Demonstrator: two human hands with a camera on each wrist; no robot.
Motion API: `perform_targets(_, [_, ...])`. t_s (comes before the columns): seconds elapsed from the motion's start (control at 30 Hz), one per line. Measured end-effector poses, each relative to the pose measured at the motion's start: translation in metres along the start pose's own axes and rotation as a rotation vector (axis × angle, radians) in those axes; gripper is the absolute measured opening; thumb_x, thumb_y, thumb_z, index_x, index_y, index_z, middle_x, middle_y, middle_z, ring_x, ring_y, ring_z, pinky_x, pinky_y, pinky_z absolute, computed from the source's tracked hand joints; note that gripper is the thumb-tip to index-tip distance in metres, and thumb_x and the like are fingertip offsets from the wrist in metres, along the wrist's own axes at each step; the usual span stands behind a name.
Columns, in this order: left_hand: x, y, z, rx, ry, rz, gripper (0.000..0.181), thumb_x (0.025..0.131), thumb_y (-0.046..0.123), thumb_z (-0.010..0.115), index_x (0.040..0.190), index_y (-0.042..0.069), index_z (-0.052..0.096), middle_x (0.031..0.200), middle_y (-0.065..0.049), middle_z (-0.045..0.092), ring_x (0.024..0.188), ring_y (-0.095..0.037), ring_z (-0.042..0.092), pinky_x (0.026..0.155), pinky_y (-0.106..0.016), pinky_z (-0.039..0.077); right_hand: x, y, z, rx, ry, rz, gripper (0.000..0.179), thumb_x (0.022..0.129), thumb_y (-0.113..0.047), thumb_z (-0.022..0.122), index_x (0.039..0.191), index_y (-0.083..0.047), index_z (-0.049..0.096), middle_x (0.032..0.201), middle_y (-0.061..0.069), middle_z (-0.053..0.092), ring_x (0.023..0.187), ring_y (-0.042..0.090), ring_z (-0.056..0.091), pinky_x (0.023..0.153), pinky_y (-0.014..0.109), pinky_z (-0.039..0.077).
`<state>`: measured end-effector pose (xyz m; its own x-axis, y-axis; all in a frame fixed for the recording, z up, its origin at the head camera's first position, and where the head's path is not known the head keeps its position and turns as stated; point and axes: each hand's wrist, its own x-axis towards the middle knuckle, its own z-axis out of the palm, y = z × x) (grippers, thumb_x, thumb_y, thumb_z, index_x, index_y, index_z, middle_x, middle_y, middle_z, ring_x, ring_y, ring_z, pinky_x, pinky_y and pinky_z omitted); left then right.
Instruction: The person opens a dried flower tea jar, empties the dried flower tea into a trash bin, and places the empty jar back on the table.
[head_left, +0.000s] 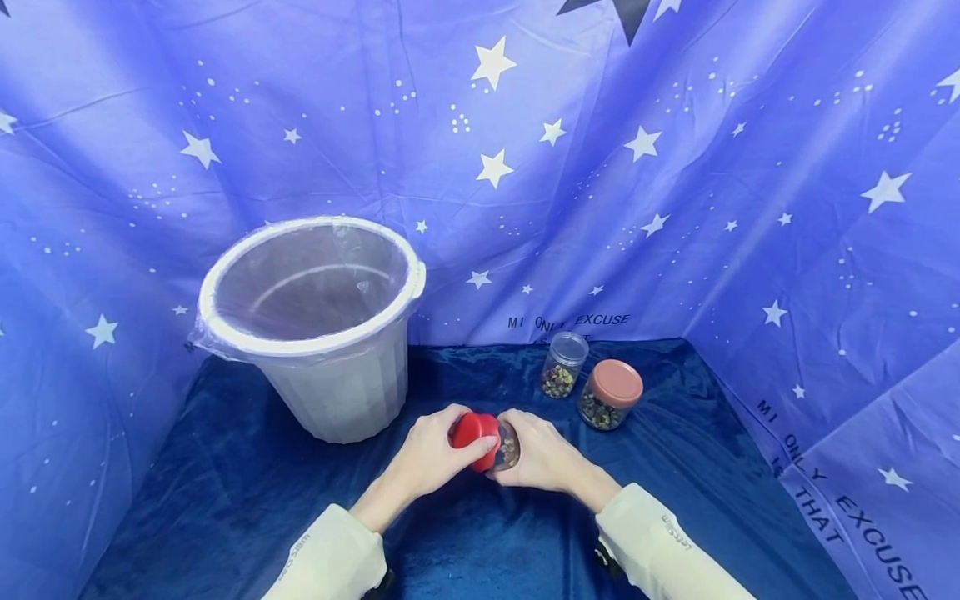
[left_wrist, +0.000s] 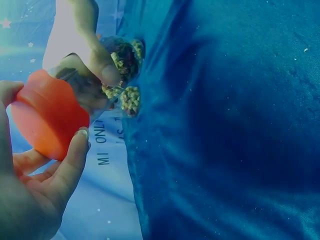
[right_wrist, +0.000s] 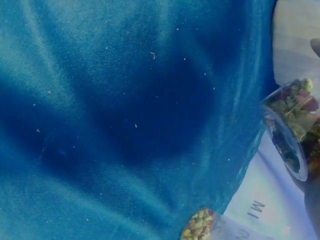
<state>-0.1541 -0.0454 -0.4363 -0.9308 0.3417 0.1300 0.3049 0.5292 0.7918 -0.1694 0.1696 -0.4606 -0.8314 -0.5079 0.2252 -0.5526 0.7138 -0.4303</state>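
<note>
Above the front of the cloth, my left hand (head_left: 427, 457) grips a red scalloped lid (head_left: 471, 437) between thumb and fingers. Facing it, my right hand (head_left: 543, 454) holds a clear jar (head_left: 509, 450) of dried flowers, tipped on its side. The lid sits right at the jar's mouth end. In the left wrist view the left fingers spread around the edge of the lid (left_wrist: 50, 117), with the right thumb lying along the jar. Dried buds and petals (right_wrist: 295, 102) show through the jar wall in the right wrist view; most of the right hand is out of frame there.
A lidless clear jar (head_left: 558, 379) with dried flowers stands behind my right hand. Beside it is a jar with a pink lid (head_left: 617, 383). A white bin (head_left: 337, 404) with a clear liner stands at back left. Blue star-print curtains (head_left: 450, 125) surround the dark blue cloth (head_left: 480, 533).
</note>
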Motion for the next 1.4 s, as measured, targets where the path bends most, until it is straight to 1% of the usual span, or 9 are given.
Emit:
perform_targets(0.27, [0.001,0.001,0.002,0.037,0.028,0.011,0.050,0.089,0.056,0.063,0.110,0.011,0.063,0.094,-0.002,0.071,0.075,-0.008,0.064,0.064,-0.019,0.054,0.001,-0.002,-0.003,-0.060,0.003,0.023,0.060,0.064,-0.040,0.085,0.111,-0.013,0.059,0.097,-0.001,0.065,0.084,0.012,0.060,0.072,0.030,0.054])
perform_targets(0.47, [0.001,0.003,0.002,0.052,0.023,0.004,0.051,0.089,0.057,0.063,0.111,0.011,0.062,0.095,-0.001,0.071,0.075,-0.008,0.064,0.064,-0.019,0.054,0.001,0.000,-0.003,-0.031,-0.013,0.024,0.060,0.064,-0.039,0.085,0.111,-0.013,0.059,0.097,-0.001,0.065,0.084,0.012,0.059,0.072,0.028,0.054])
perform_targets(0.6, [0.002,0.005,0.001,0.054,0.028,-0.002,0.050,0.089,0.056,0.063,0.111,0.012,0.062,0.094,-0.001,0.071,0.074,-0.007,0.064,0.064,-0.019,0.054,0.002,0.000,-0.004,-0.020,-0.001,0.015,0.060,0.064,-0.039,0.086,0.110,-0.012,0.059,0.096,-0.001,0.064,0.084,0.011,0.059,0.073,0.028,0.054])
perform_targets(0.9, [0.003,0.009,-0.008,0.035,0.035,-0.003,0.046,0.091,0.051,0.063,0.115,0.012,0.061,0.096,-0.001,0.071,0.075,-0.008,0.064,0.066,-0.019,0.055,0.001,0.005,-0.009,0.020,0.015,0.042,0.060,0.065,-0.038,0.086,0.112,-0.012,0.059,0.099,-0.001,0.066,0.085,0.012,0.061,0.075,0.029,0.056])
perform_targets(1.13, [0.004,0.008,-0.015,0.068,0.076,0.015,0.042,0.089,0.049,0.066,0.110,0.012,0.063,0.091,0.000,0.070,0.073,-0.008,0.061,0.064,-0.019,0.053,0.000,0.009,-0.015,0.045,0.017,0.066,0.061,0.065,-0.038,0.087,0.113,-0.013,0.060,0.100,-0.001,0.066,0.086,0.011,0.061,0.076,0.030,0.055])
perform_targets(1.33, [0.004,0.006,-0.022,0.086,0.086,-0.029,0.041,0.088,0.046,0.069,0.112,0.014,0.062,0.093,0.001,0.069,0.076,-0.010,0.061,0.066,-0.021,0.054,0.000,0.011,-0.016,0.048,0.035,0.098,0.061,0.064,-0.039,0.087,0.112,-0.014,0.060,0.099,-0.002,0.066,0.086,0.010,0.061,0.076,0.030,0.055])
perform_targets(1.4, [0.004,0.005,-0.025,0.097,0.087,-0.037,0.041,0.088,0.046,0.069,0.112,0.014,0.062,0.094,0.001,0.069,0.078,-0.010,0.061,0.067,-0.022,0.055,0.000,0.012,-0.017,0.055,0.042,0.097,0.061,0.063,-0.039,0.088,0.112,-0.014,0.060,0.099,0.000,0.067,0.086,0.011,0.062,0.076,0.031,0.055])
